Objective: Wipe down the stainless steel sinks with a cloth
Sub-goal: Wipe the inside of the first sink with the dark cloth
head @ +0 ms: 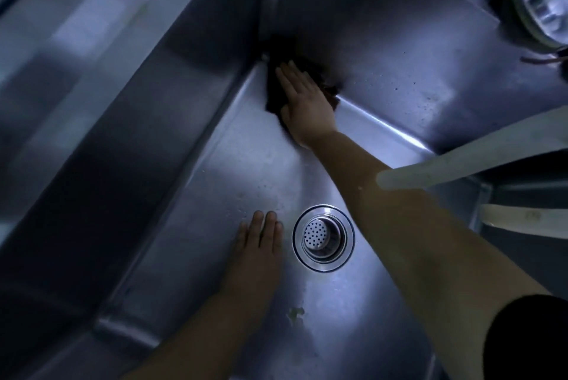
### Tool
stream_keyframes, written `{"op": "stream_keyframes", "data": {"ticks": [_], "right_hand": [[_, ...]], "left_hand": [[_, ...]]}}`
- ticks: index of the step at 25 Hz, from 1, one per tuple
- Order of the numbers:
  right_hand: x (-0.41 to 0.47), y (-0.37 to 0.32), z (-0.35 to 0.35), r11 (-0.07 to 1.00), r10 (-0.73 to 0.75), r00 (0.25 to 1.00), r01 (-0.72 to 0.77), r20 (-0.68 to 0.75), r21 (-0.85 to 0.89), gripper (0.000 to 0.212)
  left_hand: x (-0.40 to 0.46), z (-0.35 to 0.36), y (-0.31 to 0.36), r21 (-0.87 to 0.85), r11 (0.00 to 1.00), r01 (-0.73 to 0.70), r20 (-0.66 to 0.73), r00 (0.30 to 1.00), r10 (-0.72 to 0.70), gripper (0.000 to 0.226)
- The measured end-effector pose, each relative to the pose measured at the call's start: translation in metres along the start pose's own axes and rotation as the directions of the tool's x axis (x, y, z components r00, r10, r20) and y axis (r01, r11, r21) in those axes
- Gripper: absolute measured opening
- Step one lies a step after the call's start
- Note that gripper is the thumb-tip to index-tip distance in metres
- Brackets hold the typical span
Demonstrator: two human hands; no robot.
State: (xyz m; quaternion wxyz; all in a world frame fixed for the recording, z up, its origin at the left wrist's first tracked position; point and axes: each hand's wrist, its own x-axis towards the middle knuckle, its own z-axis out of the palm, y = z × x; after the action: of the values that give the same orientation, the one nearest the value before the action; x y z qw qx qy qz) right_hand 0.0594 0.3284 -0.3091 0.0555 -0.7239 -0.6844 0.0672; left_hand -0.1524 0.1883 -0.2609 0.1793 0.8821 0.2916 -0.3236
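A deep stainless steel sink [233, 170] fills the view. In its far corner lies a dark cloth [273, 93], where the bottom meets two walls. My right hand [302, 103] presses flat on the cloth with straight fingers, the arm reaching across the basin. My left hand [258, 253] rests flat on the sink bottom with fingers straight, just left of the round perforated drain strainer [323, 238]. It holds nothing.
A pale faucet spout [467, 158] crosses over my right forearm from the right, with a second pale bar [522, 219] below it. A round strainer-like object [544, 7] sits at the top right rim. Water drops speckle the far wall.
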Motion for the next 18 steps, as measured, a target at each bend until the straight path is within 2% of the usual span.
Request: {"op": "stream_keyframes", "data": {"ticks": [2,4,6,8,12,13,15,17,18], "right_hand": [[-0.024,0.036,-0.007,0.993,-0.073,0.995,0.066,-0.072,-0.097,0.055],[-0.056,0.073,-0.019,0.956,-0.154,0.987,0.139,-0.037,-0.26,0.047],[-0.093,0.108,-0.033,0.875,-0.194,0.981,0.174,0.002,-0.452,0.044],[-0.136,0.134,-0.048,0.824,-0.113,0.993,0.118,0.043,-0.555,0.041],[-0.209,0.163,-0.074,0.838,-0.007,0.989,-0.075,-0.148,-0.541,0.045],[-0.214,0.156,-0.081,0.821,0.045,0.989,-0.119,-0.144,-0.558,0.047],[-0.201,0.152,-0.08,0.837,0.077,0.994,-0.104,-0.073,-0.536,0.046],[-0.168,0.145,-0.067,0.757,0.11,0.988,-0.015,0.104,-0.654,0.047],[-0.151,0.145,-0.06,0.747,0.106,0.983,0.021,0.15,-0.664,0.053]], "left_hand": [[0.001,-0.001,0.0,0.008,1.0,0.001,0.005,1.0,-0.001,0.079],[0.001,-0.002,0.0,-0.012,1.0,0.02,0.017,1.0,-0.019,0.082],[0.0,-0.002,0.002,-0.014,0.999,0.031,0.013,0.999,-0.03,0.085],[-0.001,-0.004,0.003,0.004,1.0,0.029,0.012,0.999,-0.029,0.085],[-0.003,-0.005,0.004,0.028,0.999,0.024,0.01,1.0,-0.025,0.081],[-0.003,-0.005,0.004,0.036,0.999,0.024,0.01,1.0,-0.024,0.081],[-0.002,-0.003,0.004,0.045,0.999,0.026,0.018,0.999,-0.026,0.083],[-0.002,-0.003,0.004,0.056,0.998,0.03,0.023,0.999,-0.031,0.086],[-0.002,-0.003,0.004,0.06,0.998,0.029,0.025,0.999,-0.031,0.086]]}}
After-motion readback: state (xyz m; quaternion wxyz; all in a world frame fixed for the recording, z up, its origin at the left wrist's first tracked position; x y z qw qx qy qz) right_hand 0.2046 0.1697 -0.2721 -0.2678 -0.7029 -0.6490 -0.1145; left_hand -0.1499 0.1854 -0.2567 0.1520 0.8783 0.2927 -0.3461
